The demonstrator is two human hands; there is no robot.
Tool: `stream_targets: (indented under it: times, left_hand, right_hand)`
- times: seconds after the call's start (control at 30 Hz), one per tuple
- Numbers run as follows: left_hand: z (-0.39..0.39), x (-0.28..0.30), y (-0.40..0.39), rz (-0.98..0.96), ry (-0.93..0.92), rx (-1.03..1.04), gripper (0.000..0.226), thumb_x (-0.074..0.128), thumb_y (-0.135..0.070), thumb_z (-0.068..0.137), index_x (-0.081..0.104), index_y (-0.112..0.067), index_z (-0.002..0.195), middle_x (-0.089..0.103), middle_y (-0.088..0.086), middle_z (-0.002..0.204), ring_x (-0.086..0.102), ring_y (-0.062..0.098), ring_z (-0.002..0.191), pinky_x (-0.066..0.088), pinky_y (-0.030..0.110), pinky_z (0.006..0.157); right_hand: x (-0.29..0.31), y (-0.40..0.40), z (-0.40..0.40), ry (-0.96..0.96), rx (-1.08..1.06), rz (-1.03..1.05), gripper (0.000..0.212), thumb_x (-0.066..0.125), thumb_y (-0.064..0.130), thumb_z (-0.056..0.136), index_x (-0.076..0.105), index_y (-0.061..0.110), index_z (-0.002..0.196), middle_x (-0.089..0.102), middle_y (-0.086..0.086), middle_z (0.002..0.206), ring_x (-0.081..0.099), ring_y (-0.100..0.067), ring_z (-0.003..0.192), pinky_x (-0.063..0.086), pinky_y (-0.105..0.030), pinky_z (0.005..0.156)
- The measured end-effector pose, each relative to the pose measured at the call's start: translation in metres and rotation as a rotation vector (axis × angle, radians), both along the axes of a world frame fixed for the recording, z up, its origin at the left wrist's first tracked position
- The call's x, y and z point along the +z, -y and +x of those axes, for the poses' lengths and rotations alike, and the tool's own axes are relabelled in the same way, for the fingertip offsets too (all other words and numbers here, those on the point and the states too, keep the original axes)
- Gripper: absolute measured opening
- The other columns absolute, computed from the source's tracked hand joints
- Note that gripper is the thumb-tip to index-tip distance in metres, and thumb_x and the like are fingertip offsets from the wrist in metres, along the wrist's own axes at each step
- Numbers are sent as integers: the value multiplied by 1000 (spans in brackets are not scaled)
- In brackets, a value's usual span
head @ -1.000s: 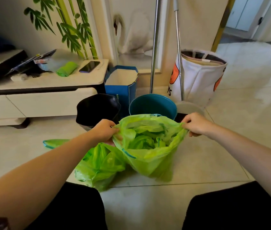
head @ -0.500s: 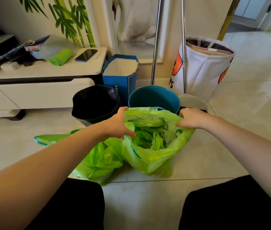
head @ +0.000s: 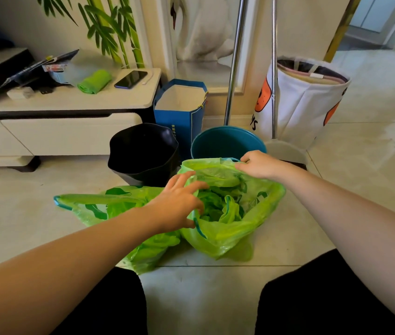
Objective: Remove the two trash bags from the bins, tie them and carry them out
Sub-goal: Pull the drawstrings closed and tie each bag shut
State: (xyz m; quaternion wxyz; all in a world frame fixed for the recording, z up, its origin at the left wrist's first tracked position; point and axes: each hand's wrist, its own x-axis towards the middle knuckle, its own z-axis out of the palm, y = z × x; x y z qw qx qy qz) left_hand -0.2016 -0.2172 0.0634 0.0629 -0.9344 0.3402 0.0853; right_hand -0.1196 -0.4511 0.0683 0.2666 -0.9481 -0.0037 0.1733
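Note:
Two green trash bags lie on the tiled floor in front of me. The right bag (head: 230, 233) stands open with crumpled green plastic inside. My right hand (head: 258, 164) pinches its far rim near the teal drawstring. My left hand (head: 179, 204) hovers over the bag's near-left rim with fingers spread, touching the plastic but not clearly gripping it. The left bag (head: 109, 209) lies flat and slumped under my left forearm. Behind them stand a black bin (head: 143, 153) and a teal bin (head: 225, 143), both without liners.
A blue paper bag (head: 179, 112) stands behind the bins. A white fabric basket (head: 305, 102) and two metal poles (head: 234, 64) are at the right. A low white cabinet (head: 58, 129) with a phone and a green roll is at the left. My dark-clad knees are at the bottom.
My left hand let go of the bag's left rim and spread its fingers over the opening. My right hand moved left along the far rim, still holding it. The bag sagged onto the floor.

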Motion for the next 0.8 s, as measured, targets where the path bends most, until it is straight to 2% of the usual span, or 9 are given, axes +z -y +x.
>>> stream_targets:
  times: [0.07, 0.13, 0.17, 0.23, 0.3, 0.43, 0.53, 0.63, 0.8]
  left_hand:
    - [-3, -1, 3, 20, -9, -57, 27, 66, -44, 82, 68, -35, 107, 20, -8, 157, -3, 32, 147, 2, 56, 117]
    - [-6, -2, 7, 18, -27, -78, 21, 64, -44, 84, 71, -33, 101, 22, -9, 156, -6, 31, 147, -1, 61, 116]
    - [-6, -3, 9, 6, -43, -75, 21, 63, -44, 85, 71, -32, 99, 24, -10, 155, -6, 30, 147, -2, 62, 115]
    - [-6, -1, 11, -32, -69, -52, 22, 60, -45, 87, 71, -31, 98, 34, -11, 149, -3, 26, 148, -2, 64, 114]
    - [-4, 2, 10, -120, -87, -3, 22, 58, -43, 89, 71, -31, 101, 47, -14, 139, 3, 19, 149, -3, 62, 114]
    - [-3, 11, 10, -359, -64, 100, 18, 58, -28, 88, 72, -30, 98, 61, -17, 119, 17, 11, 145, -4, 55, 115]
    - [-2, 15, 11, -435, -92, 141, 16, 59, -26, 86, 72, -28, 95, 64, -14, 110, 33, 7, 136, 4, 49, 116]
    - [-1, 15, 11, -447, -110, 147, 16, 62, -37, 86, 71, -26, 92, 65, -11, 96, 53, 11, 111, 18, 42, 111]
    - [1, 16, 10, -506, -102, 153, 20, 60, -38, 89, 73, -22, 89, 70, -8, 85, 63, 16, 88, 38, 39, 99]
  right_hand:
    - [2, -5, 1, 25, -14, 38, 49, 50, 35, 94, 58, -10, 112, 59, -23, 82, 57, -35, 78, 45, -33, 71]
    - [4, -8, 2, 56, -34, 77, 46, 51, 29, 94, 55, -10, 119, 63, -31, 111, 61, -41, 97, 49, -39, 87]
    - [5, -10, 3, 67, -40, 92, 44, 52, 27, 94, 57, -10, 118, 62, -32, 114, 62, -39, 93, 49, -38, 86]
    - [6, -12, 5, 74, -41, 88, 38, 52, 23, 94, 63, -10, 108, 64, -31, 91, 55, -27, 74, 45, -31, 72]
    - [6, -12, 6, 79, -42, 61, 32, 53, 22, 94, 68, -5, 96, 61, -15, 74, 55, -23, 68, 44, -30, 66]
    - [6, -12, 7, 166, -63, 93, 20, 58, 17, 91, 74, 6, 94, 66, 1, 89, 60, -15, 82, 43, -28, 73]
    - [5, -12, 10, 212, -76, 112, 19, 59, 16, 89, 74, 3, 89, 68, 1, 86, 56, -7, 71, 42, -27, 71]
    - [7, -11, 10, 241, -90, 136, 18, 59, 14, 88, 74, 4, 89, 66, 4, 81, 60, -12, 77, 45, -29, 73]
    - [15, -10, 6, 291, -100, 214, 16, 60, 17, 88, 73, 8, 87, 64, 7, 78, 61, -17, 83, 48, -31, 78]
